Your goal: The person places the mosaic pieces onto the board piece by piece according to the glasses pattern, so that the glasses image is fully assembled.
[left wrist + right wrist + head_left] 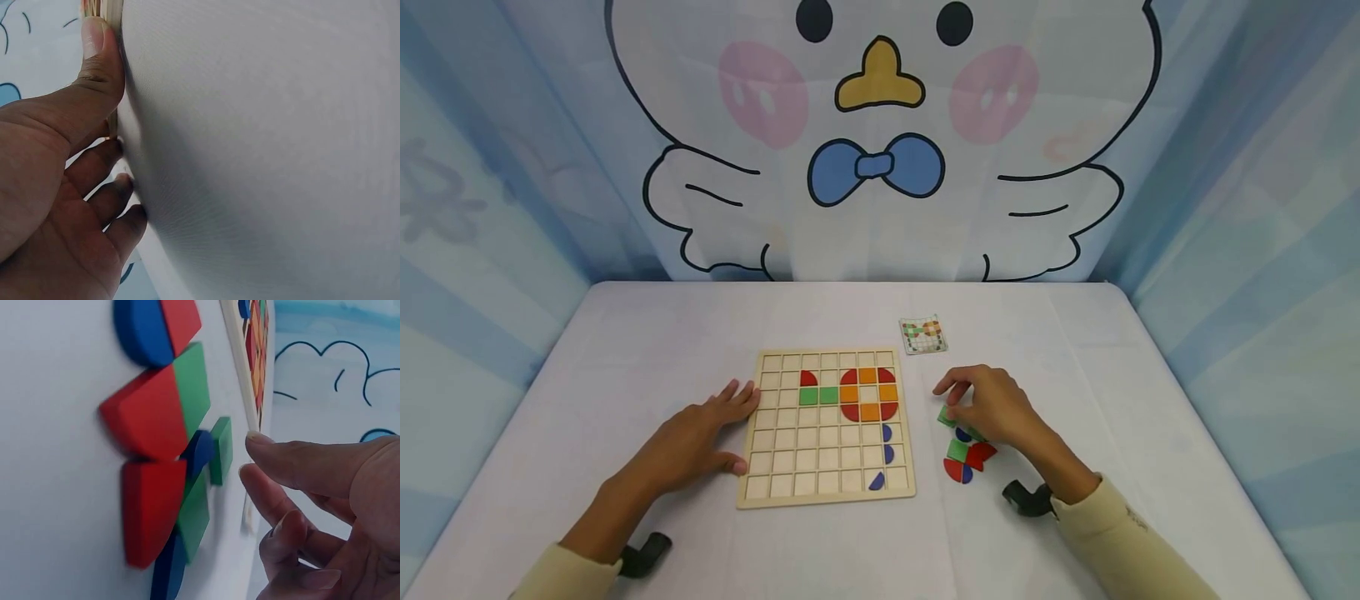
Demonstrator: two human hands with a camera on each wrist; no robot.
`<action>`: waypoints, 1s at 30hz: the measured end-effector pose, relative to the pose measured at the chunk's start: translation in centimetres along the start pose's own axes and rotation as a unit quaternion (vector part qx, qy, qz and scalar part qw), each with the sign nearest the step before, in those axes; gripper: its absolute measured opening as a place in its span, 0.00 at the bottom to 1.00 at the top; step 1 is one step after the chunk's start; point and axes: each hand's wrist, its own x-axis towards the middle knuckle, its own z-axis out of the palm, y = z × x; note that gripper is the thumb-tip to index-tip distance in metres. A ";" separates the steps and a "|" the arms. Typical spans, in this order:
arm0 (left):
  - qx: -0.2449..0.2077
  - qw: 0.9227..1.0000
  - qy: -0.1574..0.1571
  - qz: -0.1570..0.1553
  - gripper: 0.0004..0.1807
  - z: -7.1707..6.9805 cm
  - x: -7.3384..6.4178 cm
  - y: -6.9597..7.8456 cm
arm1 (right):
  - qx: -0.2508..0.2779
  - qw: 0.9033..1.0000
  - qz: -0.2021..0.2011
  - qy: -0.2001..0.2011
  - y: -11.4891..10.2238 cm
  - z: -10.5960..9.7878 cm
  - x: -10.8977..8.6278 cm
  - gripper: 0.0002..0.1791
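Observation:
A wooden grid board (pixel 817 458) lies on the table with coloured pieces set in its cells. Green squares (pixel 818 396), red quarter-circles and orange squares fill part of its upper half; blue half-circles (pixel 888 454) sit lower right. My left hand (pixel 688 446) rests at the board's left edge, its thumb (pixel 100 69) against the side and fingers extended. Over the loose pieces at the board's right hovers my right hand (pixel 996 404). In the right wrist view, its thumb and index finger stand apart beside a green square (pixel 222 450), with nothing visible between them.
A small pattern card (pixel 923 335) lies beyond the board's upper right corner. Loose red pieces (pixel 153 415), green squares (pixel 194 387) and blue pieces (pixel 142 331) are clustered right of the board. A printed curtain (pixel 880 233) hangs behind the table.

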 end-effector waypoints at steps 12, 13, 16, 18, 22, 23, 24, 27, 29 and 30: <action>-0.004 1.000 -0.006 -0.008 0.59 0.0 0.0 0.1 | -0.020 1.000 -0.002 -0.018 1.2 0.3 -0.5 0.12; -0.004 1.000 -0.006 -0.008 0.59 0.0 0.0 0.1 | -0.018 1.000 -0.005 -0.019 1.2 0.3 -0.4 0.11; -0.006 1.000 -0.005 -0.007 0.59 -0.1 0.0 0.2 | -0.013 1.000 -0.013 -0.022 1.1 0.4 -0.2 0.10; -0.006 1.000 -0.005 -0.007 0.59 -0.2 -0.1 0.3 | -0.006 1.000 -0.018 -0.023 0.9 0.5 -0.1 0.11; -0.004 1.000 -0.004 -0.007 0.59 -0.2 -0.1 0.3 | 0.014 0.999 -0.031 -0.017 0.5 1.1 0.2 0.11; -0.004 1.000 -0.004 -0.008 0.59 -0.1 -0.1 0.3 | 0.018 0.999 -0.036 -0.016 0.4 1.2 0.3 0.12; -0.004 1.000 -0.004 -0.008 0.59 -0.1 -0.1 0.3 | 0.022 0.999 -0.041 -0.015 0.3 1.4 0.4 0.12; -0.006 1.000 -0.002 -0.007 0.58 -0.1 -0.1 0.2 | 0.034 0.998 -0.056 -0.013 0.0 1.8 0.6 0.12; -0.008 1.000 -0.001 -0.006 0.58 -0.1 -0.1 0.1 | 0.044 0.997 -0.069 -0.011 -0.2 2.0 0.7 0.12; -0.009 1.000 0.000 -0.005 0.58 -0.1 -0.1 0.1 | 0.050 0.996 -0.074 -0.009 -0.3 2.0 0.8 0.11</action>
